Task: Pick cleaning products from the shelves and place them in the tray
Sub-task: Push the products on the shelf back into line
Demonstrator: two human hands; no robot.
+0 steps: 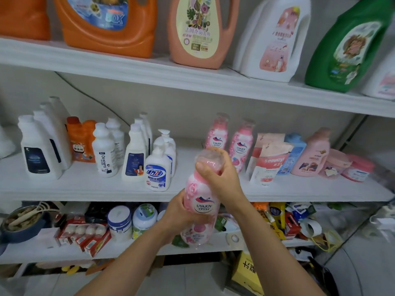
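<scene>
Left hand [179,212] wrapped round the lower body of pink bottle [202,201]. Bottle was off the shelf, held near upright in the air before it. Right hand [220,178] gripped its cap and neck. Two matching bottles [241,144] stood on middle shelf [299,189] just behind.

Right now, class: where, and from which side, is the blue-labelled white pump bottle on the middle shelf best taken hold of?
Grip the pump bottle round its body, below the shoulder, coming from the front. It stands upright at the front edge of the shelf. A second pump bottle crowds it from behind and a white bottle stands close on its left, so the front looks the most open.
</scene>
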